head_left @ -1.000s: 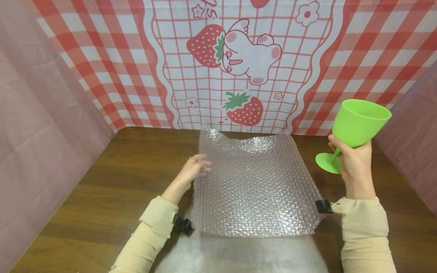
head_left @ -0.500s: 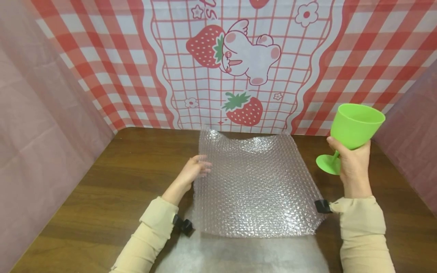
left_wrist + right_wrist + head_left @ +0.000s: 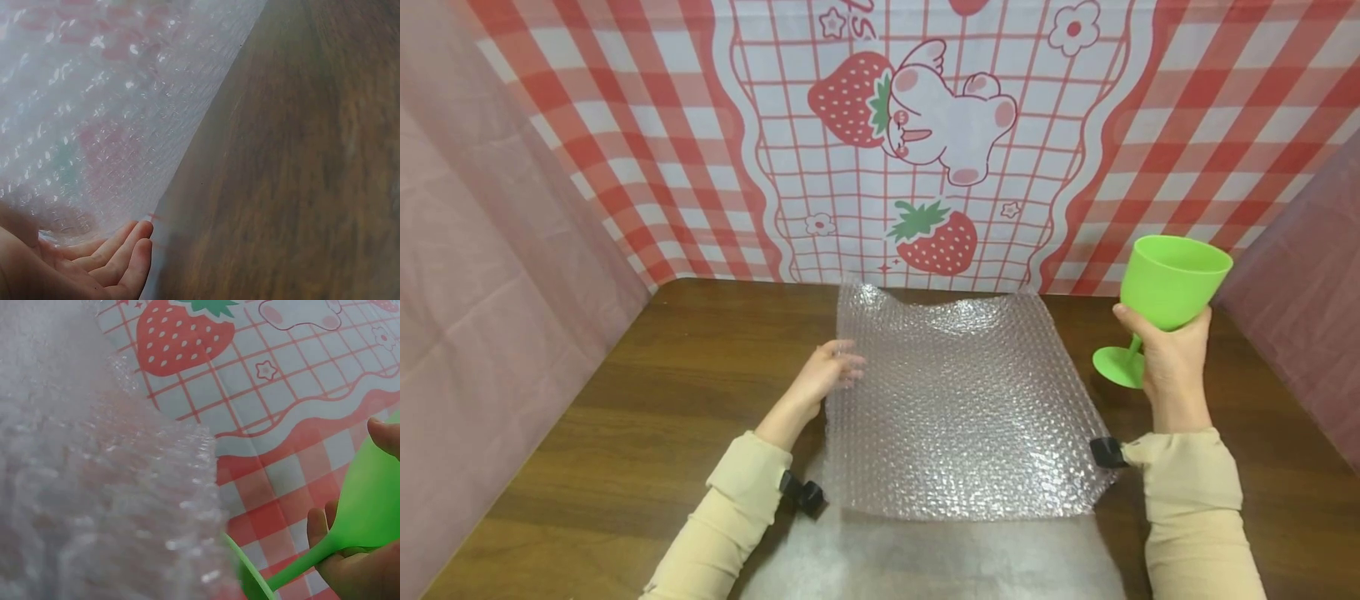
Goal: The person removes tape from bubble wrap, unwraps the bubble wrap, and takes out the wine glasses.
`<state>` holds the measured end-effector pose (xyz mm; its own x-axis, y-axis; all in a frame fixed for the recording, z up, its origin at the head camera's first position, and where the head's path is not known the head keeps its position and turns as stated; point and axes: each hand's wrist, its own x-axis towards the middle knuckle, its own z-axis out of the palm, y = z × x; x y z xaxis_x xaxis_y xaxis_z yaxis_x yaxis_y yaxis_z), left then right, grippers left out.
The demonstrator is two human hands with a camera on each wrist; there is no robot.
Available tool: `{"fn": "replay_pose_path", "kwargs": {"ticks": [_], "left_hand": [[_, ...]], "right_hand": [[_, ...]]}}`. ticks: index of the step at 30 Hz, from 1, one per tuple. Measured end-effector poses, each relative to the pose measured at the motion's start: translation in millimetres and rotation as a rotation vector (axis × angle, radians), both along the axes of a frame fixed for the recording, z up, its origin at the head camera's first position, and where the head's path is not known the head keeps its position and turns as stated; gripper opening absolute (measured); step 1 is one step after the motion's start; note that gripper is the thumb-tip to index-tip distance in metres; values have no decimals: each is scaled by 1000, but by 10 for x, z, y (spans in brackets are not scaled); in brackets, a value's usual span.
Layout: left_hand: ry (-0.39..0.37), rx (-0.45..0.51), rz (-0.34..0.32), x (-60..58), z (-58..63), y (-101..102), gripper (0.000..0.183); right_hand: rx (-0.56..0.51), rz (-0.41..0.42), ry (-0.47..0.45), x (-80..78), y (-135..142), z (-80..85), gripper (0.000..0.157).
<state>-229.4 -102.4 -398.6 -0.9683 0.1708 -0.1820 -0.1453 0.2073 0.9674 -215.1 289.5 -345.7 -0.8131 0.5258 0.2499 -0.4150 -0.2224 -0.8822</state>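
In the head view, my right hand (image 3: 1176,362) grips a bright green goblet (image 3: 1172,279) around its lower bowl and stem. The goblet tilts slightly right, mouth up, with its round foot to the left of the hand. A clear sheet of bubble wrap (image 3: 955,400) spreads in front of me. My left hand (image 3: 823,375) is at its left edge, fingertips seen hazily through the plastic. The left wrist view has that hand's fingers (image 3: 122,259) loosely extended along the wrap's edge. In the right wrist view, the goblet (image 3: 369,500) is beside the blurred wrap (image 3: 112,487).
A brown wood-grain table (image 3: 625,442) lies beneath, with a shiny grey area (image 3: 955,558) at its front middle. Behind it hangs a red-checked strawberry cloth (image 3: 820,179). Pink drapes (image 3: 497,275) close off both sides.
My right hand has moved the goblet down and a little left, toward the bubble wrap. The left hand and the wrap have stayed nearly still.
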Motion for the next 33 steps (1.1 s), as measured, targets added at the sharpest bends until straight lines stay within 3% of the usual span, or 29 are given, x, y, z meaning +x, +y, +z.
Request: {"fn": "replay_pose_path", "kwargs": {"ticks": [3, 8, 16, 19, 28, 33], "left_hand": [[3, 1, -6, 3, 8, -1, 41], [0, 1, -1, -12, 3, 2, 41], [-6, -9, -7, -17, 7, 2, 41], [7, -8, -14, -17, 9, 2, 41], [19, -3, -11, -35, -9, 0, 41], [15, -20, -3, -37, -36, -8, 40]], "right_hand": [[27, -16, -73, 47, -52, 50, 75], [39, -30, -74, 18, -19, -8, 76], [48, -11, 6, -344, 440, -518, 79], [40, -1, 45, -411, 517, -612, 80], [69, -9, -23, -235, 297, -394, 78], [66, 1, 4, -426, 548, -717, 81]]}}
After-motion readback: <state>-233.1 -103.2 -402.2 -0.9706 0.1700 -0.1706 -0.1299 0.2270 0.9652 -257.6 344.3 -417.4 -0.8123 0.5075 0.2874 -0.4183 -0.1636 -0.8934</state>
